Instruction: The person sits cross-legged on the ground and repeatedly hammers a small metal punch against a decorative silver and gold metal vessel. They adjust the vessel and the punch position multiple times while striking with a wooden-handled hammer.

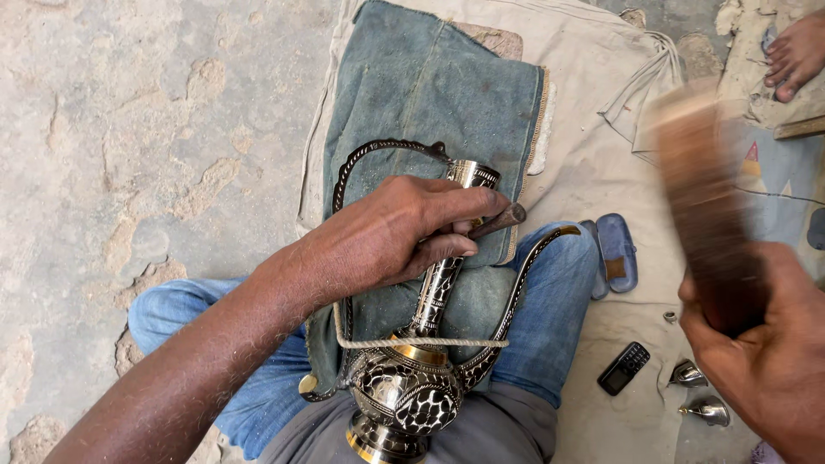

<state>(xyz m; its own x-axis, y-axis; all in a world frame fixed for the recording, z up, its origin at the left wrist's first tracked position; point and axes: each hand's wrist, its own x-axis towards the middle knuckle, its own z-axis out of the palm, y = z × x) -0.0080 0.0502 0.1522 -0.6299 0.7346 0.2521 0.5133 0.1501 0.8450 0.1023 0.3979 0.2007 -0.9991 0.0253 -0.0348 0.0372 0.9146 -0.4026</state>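
**Chisel on the neck, mallet raised**

Across my lap, on a folded blue-grey cloth, lies the ornate metal ewer, its base toward my belly and its long neck running away from me between my knees. My left hand is closed over the neck, fingers pressed around a short chisel whose dark tip pokes out past my knuckles. My right hand is clenched around the handle of a wooden mallet, lifted high and blurred with motion.

A cord crosses the ewer's shoulder, seemingly to steady it; if it slackens, I judge the round body could roll on the cloth and the chisel would skate across the black-and-brass pattern. A blow landing off-centre could catch my thumb or knuckles, which sit just beside the tool's head. The thin spout and curved handle stick out to either side and look easy to bend.

Near my right knee lie a blue sandal, a small black phone and two shiny metal pieces. Another person's bare foot rests at the far corner.
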